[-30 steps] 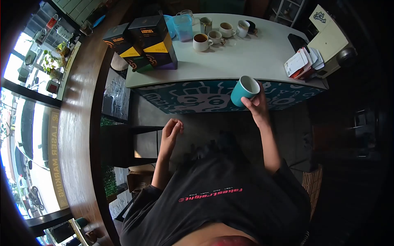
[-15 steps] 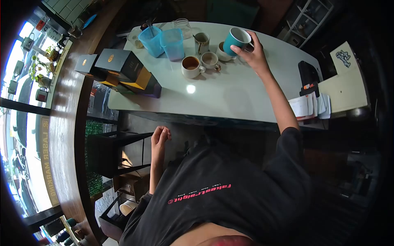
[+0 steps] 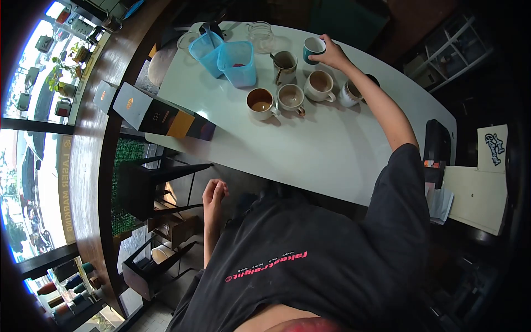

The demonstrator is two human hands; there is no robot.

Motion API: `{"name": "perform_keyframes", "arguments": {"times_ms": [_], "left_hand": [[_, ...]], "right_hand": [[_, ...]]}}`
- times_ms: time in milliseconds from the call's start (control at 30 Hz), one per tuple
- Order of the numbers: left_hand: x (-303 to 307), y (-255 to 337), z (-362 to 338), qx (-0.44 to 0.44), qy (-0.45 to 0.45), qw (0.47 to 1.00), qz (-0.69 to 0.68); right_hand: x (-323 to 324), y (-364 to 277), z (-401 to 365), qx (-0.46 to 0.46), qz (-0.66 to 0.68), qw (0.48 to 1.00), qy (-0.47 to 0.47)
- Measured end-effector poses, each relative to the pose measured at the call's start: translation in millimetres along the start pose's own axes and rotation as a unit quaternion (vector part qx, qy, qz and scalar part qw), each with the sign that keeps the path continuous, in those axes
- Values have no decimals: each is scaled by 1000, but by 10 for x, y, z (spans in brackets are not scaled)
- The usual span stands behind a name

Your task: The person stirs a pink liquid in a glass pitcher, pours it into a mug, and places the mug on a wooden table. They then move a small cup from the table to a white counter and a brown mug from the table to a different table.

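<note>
My right hand point(image 3: 333, 54) stretches across the white table point(image 3: 265, 152) and grips a teal mug point(image 3: 307, 54) with a pale inside, near the far edge. Closer to me stand a tall grey-brown mug point(image 3: 285, 74) with a spoon in it, a cream mug point(image 3: 319, 88) of brown drink, a speckled cup point(image 3: 291, 102) and a white mug point(image 3: 262, 113) with a brown inside. Another pale mug point(image 3: 348, 98) is partly hidden by my right forearm. My left hand point(image 3: 216, 192) hangs by my body, fingers curled, with nothing visible in it.
Two blue plastic containers point(image 3: 241, 77) and a clear glass jar point(image 3: 260, 36) stand at the back left. Dark boxes point(image 3: 160, 117) sit at the table's left end. Below is a black chair point(image 3: 138, 188); papers point(image 3: 440, 205) lie at the right.
My right hand has carried the teal mug farther away and lower, toward the table's far side. The view has shifted, showing more mugs. My left hand stays curled at my side.
</note>
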State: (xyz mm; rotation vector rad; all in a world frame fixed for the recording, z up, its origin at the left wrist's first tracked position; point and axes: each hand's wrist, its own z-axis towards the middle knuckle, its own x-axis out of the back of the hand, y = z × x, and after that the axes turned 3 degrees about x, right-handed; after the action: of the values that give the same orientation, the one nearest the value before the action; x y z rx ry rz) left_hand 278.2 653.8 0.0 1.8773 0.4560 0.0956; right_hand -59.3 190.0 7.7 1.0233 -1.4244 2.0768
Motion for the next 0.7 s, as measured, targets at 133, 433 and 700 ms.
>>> {"name": "perform_keyframes", "arguments": {"times_ms": [133, 433, 700], "left_hand": [[-38, 2, 23, 2, 12, 1000, 3], [-170, -8, 122, 17, 14, 999, 24], [-265, 3, 160, 21, 15, 999, 25]], "right_hand": [[-142, 102, 121, -26, 1, 998, -56], [-294, 231, 161, -14, 12, 998, -62], [-284, 247, 124, -15, -2, 997, -73]]}}
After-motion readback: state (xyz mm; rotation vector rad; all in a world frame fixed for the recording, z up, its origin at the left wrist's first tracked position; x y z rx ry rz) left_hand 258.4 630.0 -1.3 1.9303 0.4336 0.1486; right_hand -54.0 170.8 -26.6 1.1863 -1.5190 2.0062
